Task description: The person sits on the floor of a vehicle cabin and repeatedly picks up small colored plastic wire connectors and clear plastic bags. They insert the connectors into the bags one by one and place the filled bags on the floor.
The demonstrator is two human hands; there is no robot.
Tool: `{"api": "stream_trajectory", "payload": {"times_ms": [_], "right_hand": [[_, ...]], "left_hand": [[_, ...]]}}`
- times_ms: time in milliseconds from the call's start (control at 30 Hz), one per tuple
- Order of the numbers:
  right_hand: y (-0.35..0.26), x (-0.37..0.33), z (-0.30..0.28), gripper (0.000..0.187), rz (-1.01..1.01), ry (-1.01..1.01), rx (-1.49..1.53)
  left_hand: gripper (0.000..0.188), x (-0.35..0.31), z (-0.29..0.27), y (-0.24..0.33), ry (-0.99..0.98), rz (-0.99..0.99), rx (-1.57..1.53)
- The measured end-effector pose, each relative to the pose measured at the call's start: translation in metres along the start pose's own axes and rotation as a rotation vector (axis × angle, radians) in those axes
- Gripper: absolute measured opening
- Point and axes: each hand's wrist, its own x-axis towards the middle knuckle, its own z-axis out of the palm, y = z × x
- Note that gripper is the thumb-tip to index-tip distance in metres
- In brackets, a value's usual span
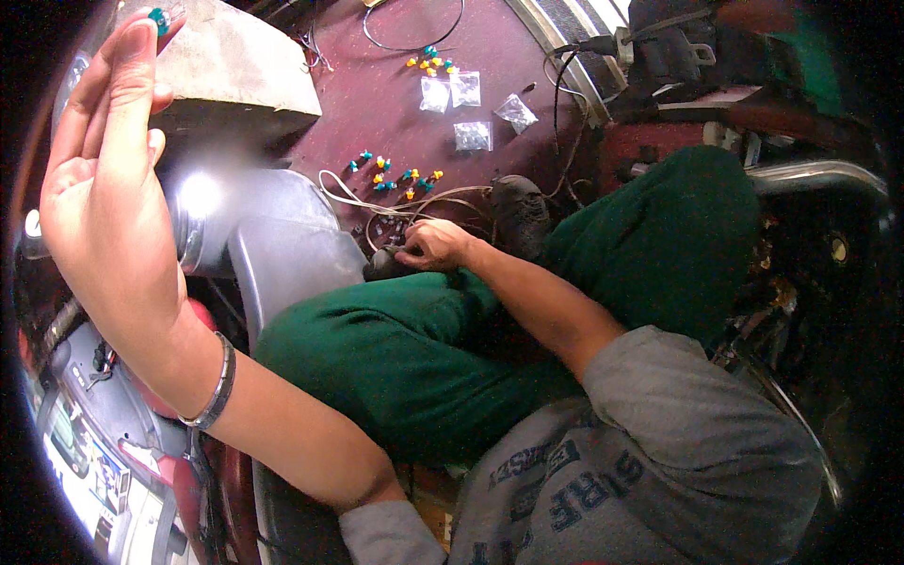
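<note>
Raised high at the far left, my left hand [104,193] pinches a small teal bulb-like piece [160,19] with a clear tip between thumb and fingers. Low in the middle, my right hand [441,245] has its fingers curled together beside a dark shoe [381,266]. Whatever those fingers hold, if anything, is hidden. Just beyond the right hand lie several small yellow and teal pieces [411,179] on the dark red floor [348,104], with tiny pale bits [381,226] nearer the hand. A second cluster of yellow and teal pieces [433,66] lies farther off.
Several small clear plastic bags [474,136] lie on the floor. Pale cables [353,195] loop near the right hand. A grey-white block [235,58] and a grey plastic housing [282,254] stand at left; a metal tube [815,174] curves at right.
</note>
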Motion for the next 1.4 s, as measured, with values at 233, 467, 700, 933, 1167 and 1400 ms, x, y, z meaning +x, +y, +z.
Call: {"api": "stream_trajectory", "payload": {"times_ms": [233, 467, 700, 933, 1167, 1400], "right_hand": [[0.006, -0.004, 0.002, 0.039, 0.230, -0.044, 0.019], [0.016, -0.002, -0.003, 0.042, 0.395, -0.031, 0.089], [0.026, 0.000, 0.009, 0.040, 0.393, 0.001, 0.031], [0.016, -0.002, 0.001, 0.042, 0.332, 0.027, 0.072], [0.020, -0.007, 0.001, 0.057, 0.262, -0.025, -0.038], [0.016, -0.006, 0.000, 0.046, 0.310, -0.035, -0.104]], "left_hand": [[0.038, 0.000, -0.003, -0.006, 0.015, 0.019, -0.076], [0.038, 0.002, -0.005, -0.007, -0.001, 0.036, -0.086], [0.033, 0.001, -0.003, -0.006, -0.022, 0.018, 0.002], [0.033, 0.000, -0.009, -0.011, -0.055, 0.046, 0.037], [0.032, 0.003, -0.010, -0.018, -0.041, 0.041, 0.071], [0.033, 0.004, -0.009, -0.016, -0.038, 0.028, 0.029]]}}
